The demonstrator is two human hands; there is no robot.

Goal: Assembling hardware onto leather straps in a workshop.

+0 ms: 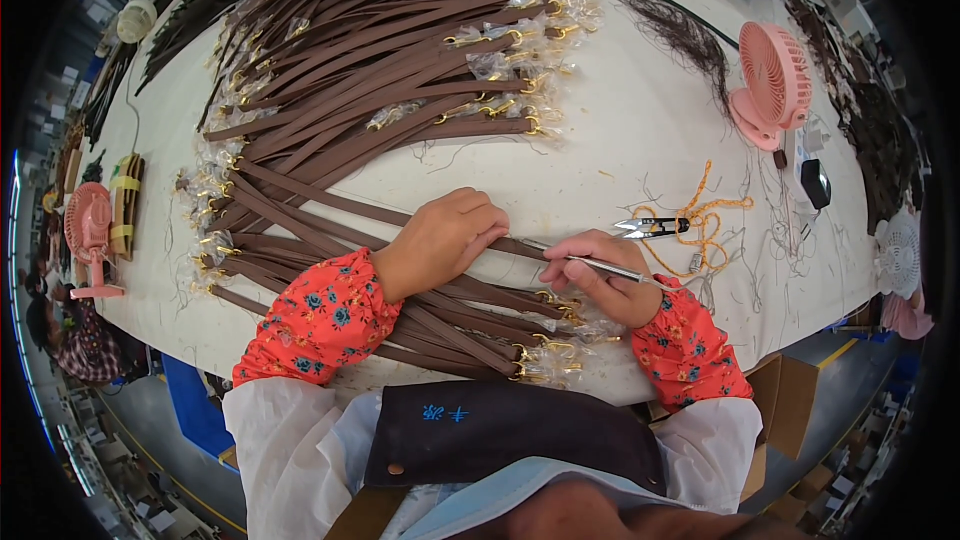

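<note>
My left hand (440,240) is closed, pinching a flat brown strap (520,249) that runs in from the left across the table. Close by on the right, my right hand (622,285) grips a slim silver pen-like tool (606,267) with a thin grey cord trailing from its back end. The tool's tip points left at the strap; whether it touches cannot be made out. Beneath my forearms lies a bunch of similar brown straps (440,325) with gold metal hooks (520,365), some wrapped in clear plastic.
A large pile of brown straps (380,60) spreads over the far side. Thread snips (650,228) with a knotted orange cord (708,212) lie beyond my right hand. Pink fans (772,80) stand on both sides of the white table (640,140). Loose threads litter the right side.
</note>
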